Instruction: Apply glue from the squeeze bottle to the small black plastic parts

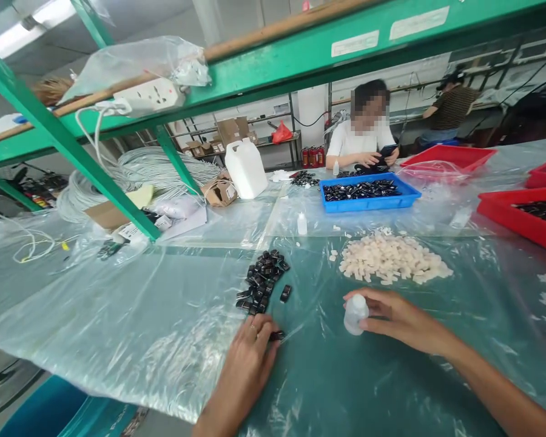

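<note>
White bottle [356, 314] in right hand [386, 311]

Fingers grip it from the right, near on the worktop's [318, 388] right side, a pale pile [394, 258] beyond. The left hand's [250, 349] fingers curl over a black piece [278, 335]; whether they pinch it, I cannot tell. A black heap [262, 280] lies just beyond.

The head-worn camera looks forward and down across the table [173, 291] from close above.

Black pieces [264, 276], white bottle [355, 318], blue tray [370, 205]
</note>
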Demonstrator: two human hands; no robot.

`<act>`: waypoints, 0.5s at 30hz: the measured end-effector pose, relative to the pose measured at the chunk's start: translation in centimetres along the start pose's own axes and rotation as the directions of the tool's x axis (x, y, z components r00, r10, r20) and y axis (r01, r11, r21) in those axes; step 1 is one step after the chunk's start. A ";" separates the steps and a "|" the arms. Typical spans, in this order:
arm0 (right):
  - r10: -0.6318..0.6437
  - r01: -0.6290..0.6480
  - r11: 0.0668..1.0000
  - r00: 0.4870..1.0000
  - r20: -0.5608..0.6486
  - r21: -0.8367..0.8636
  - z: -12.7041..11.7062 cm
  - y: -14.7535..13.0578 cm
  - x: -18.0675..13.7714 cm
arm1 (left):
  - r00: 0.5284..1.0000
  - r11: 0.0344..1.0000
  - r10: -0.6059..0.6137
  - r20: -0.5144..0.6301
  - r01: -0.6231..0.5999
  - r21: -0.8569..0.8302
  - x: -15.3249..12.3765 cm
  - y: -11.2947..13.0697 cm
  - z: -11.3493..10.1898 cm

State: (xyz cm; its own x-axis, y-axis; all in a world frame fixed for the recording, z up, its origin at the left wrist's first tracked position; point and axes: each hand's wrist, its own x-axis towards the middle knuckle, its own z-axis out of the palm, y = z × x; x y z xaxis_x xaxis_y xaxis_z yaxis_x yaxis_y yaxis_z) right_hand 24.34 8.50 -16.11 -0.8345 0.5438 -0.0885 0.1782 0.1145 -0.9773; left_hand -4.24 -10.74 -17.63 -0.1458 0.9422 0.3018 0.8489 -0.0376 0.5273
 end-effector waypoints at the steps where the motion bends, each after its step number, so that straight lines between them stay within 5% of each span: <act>1: -0.020 0.021 0.999 1.000 -0.019 0.046 0.2 0.0 0.0 | 1.000 0.998 0.015 0.013 -0.014 -0.069 1.0 1.0 0.4; 8: -0.087 0.129 0.975 0.972 -0.220 0.181 1.1 -1.6 -0.4 | 0.993 0.816 0.110 0.049 -0.063 -0.575 9.5 6.2 4.7; 15: 0.058 -0.042 0.997 0.954 -0.294 0.061 1.6 -3.1 -1.5 | 0.981 0.780 0.180 -0.073 -0.187 -0.598 8.6 5.1 5.1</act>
State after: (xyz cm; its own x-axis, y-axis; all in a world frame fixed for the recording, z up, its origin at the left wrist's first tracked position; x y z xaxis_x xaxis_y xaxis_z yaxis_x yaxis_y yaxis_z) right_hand 24.18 5.99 -13.27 -0.6324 0.7700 -0.0847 0.1813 0.0409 -0.9826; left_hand 1.47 -1.14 -16.42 -0.0271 0.8933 0.4486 0.3855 -0.4047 0.8292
